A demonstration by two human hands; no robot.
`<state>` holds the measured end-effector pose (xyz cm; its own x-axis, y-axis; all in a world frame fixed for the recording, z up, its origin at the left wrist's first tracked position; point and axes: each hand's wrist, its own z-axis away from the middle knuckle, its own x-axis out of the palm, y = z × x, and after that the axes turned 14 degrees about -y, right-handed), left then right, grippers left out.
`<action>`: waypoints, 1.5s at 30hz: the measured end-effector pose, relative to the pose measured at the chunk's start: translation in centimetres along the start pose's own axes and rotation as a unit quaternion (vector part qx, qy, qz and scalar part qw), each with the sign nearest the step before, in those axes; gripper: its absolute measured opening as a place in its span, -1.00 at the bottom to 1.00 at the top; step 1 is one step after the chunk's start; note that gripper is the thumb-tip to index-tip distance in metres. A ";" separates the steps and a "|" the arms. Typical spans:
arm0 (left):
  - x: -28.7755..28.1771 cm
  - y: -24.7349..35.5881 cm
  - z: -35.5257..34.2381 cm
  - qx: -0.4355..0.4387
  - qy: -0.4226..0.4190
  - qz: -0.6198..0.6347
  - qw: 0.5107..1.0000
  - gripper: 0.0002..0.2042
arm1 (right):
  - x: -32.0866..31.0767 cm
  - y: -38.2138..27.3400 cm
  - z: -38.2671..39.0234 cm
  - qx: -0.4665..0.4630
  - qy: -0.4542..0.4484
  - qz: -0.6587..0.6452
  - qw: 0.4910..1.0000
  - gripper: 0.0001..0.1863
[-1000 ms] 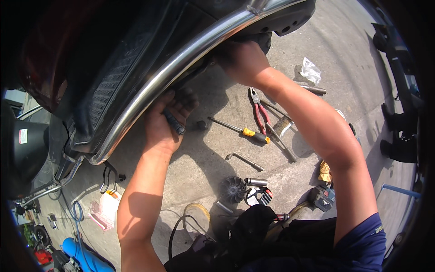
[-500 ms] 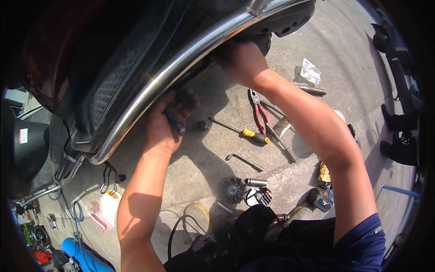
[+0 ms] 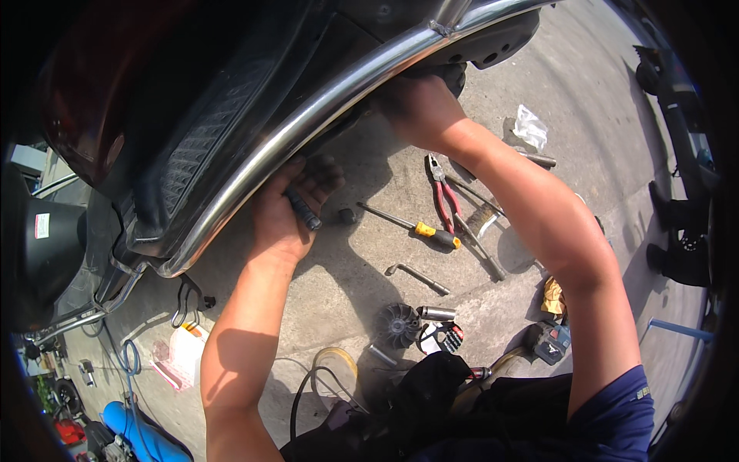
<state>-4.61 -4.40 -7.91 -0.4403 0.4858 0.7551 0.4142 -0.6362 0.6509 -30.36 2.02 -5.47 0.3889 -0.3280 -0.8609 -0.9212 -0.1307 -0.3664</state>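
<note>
My left hand (image 3: pixel 279 217), left of centre, is half open, fingers loosely curled, with a dark handle (image 3: pixel 303 209) lying across the palm. My right hand (image 3: pixel 423 114) (blurred, fingers hidden, so I can't tell its grip) reaches under the shiny metal bar (image 3: pixel 339 90) at upper middle; red pliers (image 3: pixel 439 182) and a yellow-and-black screwdriver (image 3: pixel 423 229) lie mid-frame on the concrete (image 3: pixel 350 289).

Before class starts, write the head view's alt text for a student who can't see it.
Two bare hands at a curved chrome bar on a vehicle: the left hand has a dark handle across its palm; the right hand reaches into shadow beneath the bar. Pliers and a screwdriver lie on concrete.
</note>
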 end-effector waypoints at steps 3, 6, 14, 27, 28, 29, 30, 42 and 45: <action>0.2 0.0 -0.2 -0.005 0.019 0.005 1.000 -0.69 | 0.3 0.4 -0.2 0.025 -0.023 0.042 0.999 -0.79; 0.4 0.0 -0.1 -0.007 0.024 -0.001 1.000 -0.69 | 0.5 0.8 -0.1 -0.006 -0.013 0.030 0.999 -0.79; 0.1 -0.1 -0.1 -0.014 0.026 -0.001 1.000 -0.68 | 0.4 0.7 0.2 0.012 -0.031 0.033 0.999 -0.79; -0.2 -0.2 0.1 -0.005 0.030 -0.013 0.999 -0.66 | -1.1 0.5 0.5 -0.017 -0.064 0.030 0.997 -0.75; -0.2 -0.2 0.0 0.000 0.022 -0.009 1.000 -0.66 | -1.1 0.5 0.5 0.012 -0.078 0.041 0.996 -0.76; -0.3 -0.2 0.0 -0.008 0.031 -0.006 0.999 -0.67 | -1.0 0.5 0.5 0.021 -0.086 0.043 0.995 -0.78; -0.3 -0.2 0.0 -0.009 0.032 -0.006 0.999 -0.67 | -0.9 0.6 0.5 0.008 -0.068 0.042 0.997 -0.77; -0.4 -0.2 0.2 -0.014 0.030 -0.002 0.999 -0.68 | -0.7 0.6 0.4 -0.033 -0.045 0.015 0.998 -0.71; -0.7 -0.2 0.1 -0.019 0.043 -0.003 0.999 -0.68 | -0.4 0.5 0.3 0.012 -0.050 0.053 0.997 -0.73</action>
<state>-4.28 -4.55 -8.53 -0.5106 0.4377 0.7401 0.3816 -0.6560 0.6512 -30.97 2.41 -5.41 0.2888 -0.2435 -0.9259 -0.9574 -0.0782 -0.2780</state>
